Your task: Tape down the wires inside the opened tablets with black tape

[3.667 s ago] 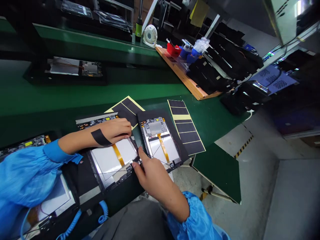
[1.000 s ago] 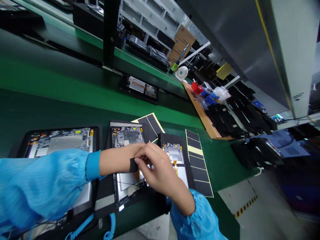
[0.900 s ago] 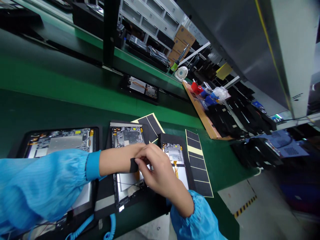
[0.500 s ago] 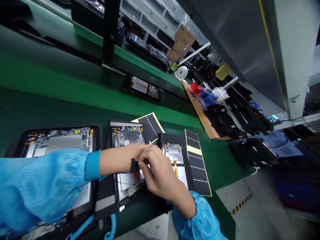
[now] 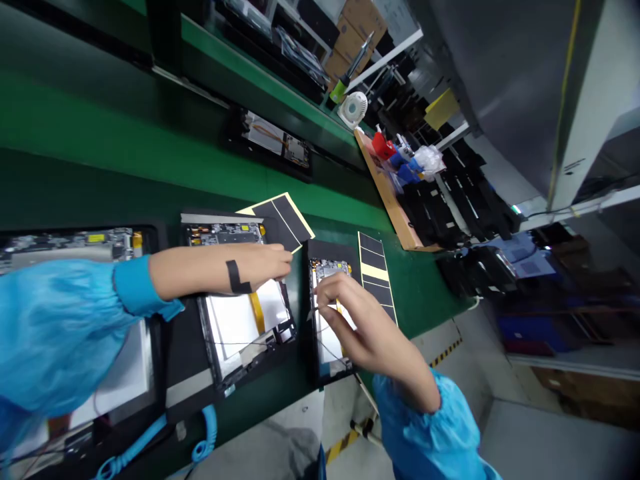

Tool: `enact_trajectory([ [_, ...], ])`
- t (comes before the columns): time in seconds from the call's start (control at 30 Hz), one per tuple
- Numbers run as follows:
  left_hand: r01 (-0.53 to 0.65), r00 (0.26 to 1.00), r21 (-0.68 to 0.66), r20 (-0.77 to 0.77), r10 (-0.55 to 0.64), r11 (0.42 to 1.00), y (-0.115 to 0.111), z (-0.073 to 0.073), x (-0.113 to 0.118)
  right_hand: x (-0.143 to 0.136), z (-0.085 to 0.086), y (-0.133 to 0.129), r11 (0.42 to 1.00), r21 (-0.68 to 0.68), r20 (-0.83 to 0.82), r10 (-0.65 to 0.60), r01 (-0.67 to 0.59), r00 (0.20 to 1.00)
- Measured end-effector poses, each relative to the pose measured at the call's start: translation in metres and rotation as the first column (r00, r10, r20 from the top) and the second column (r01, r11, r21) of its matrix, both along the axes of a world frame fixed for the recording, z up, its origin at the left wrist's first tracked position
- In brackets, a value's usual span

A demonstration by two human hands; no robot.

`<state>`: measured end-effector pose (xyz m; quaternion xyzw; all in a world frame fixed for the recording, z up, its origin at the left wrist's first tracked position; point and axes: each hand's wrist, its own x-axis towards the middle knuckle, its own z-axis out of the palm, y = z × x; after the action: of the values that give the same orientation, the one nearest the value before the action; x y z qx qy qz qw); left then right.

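My left hand (image 5: pixel 263 265) reaches over the middle opened tablet (image 5: pixel 245 320), fingers close together near its upper right edge; what they hold, if anything, is hidden. A black tape strip (image 5: pixel 237 277) sticks to the back of that hand. My right hand (image 5: pixel 350 317) is over the right opened tablet (image 5: pixel 325 343), thumb and forefinger pinched on a thin dark wire (image 5: pixel 317 311). The left opened tablet (image 5: pixel 127 347) lies partly under my left sleeve.
Black adhesive pieces on yellow backing (image 5: pixel 287 220) lie behind the tablets, and another sheet (image 5: pixel 375 270) lies at the right. Beyond are a further device (image 5: pixel 273 143), a small fan (image 5: pixel 353 109) and a wooden-edged board (image 5: pixel 387 193). A blue coiled cord (image 5: pixel 205 440) hangs at the front edge.
My hands have parted. The right hand has left the tape on my left hand and moved over the right tablet, now pinching a wire. The view has shifted.
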<state>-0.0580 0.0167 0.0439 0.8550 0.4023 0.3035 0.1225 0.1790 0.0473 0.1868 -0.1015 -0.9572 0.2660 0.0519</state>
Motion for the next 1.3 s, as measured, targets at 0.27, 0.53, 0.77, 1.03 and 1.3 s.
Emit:
enact_trajectory([
  [0.27,0.043,0.999,-0.046,-0.02,-0.044,0.998,0.004,0.008,-0.005,-0.017,-0.031,0.034,0.99,-0.079,0.235,0.13,-0.114,0.963],
  [0.53,0.131,0.981,-0.074,0.156,-0.118,0.989,0.011,-0.004,-0.014,-0.03,-0.061,0.043,0.996,-0.09,0.129,0.037,-0.026,0.991],
  [0.77,0.083,0.996,-0.032,0.047,-0.081,0.996,0.007,-0.002,-0.016,-0.026,-0.063,0.037,0.99,-0.123,0.119,-0.053,0.068,0.991],
  [1.03,-0.01,1.0,-0.009,0.012,0.01,1.0,0.005,-0.005,-0.014,0.001,-0.075,0.002,0.904,-0.339,0.031,-0.265,0.26,0.964],
  [1.3,-0.052,0.997,0.082,-0.059,0.057,0.995,0.004,0.001,-0.014,0.01,-0.086,-0.016,0.883,-0.385,-0.023,-0.3,0.268,0.954],
])
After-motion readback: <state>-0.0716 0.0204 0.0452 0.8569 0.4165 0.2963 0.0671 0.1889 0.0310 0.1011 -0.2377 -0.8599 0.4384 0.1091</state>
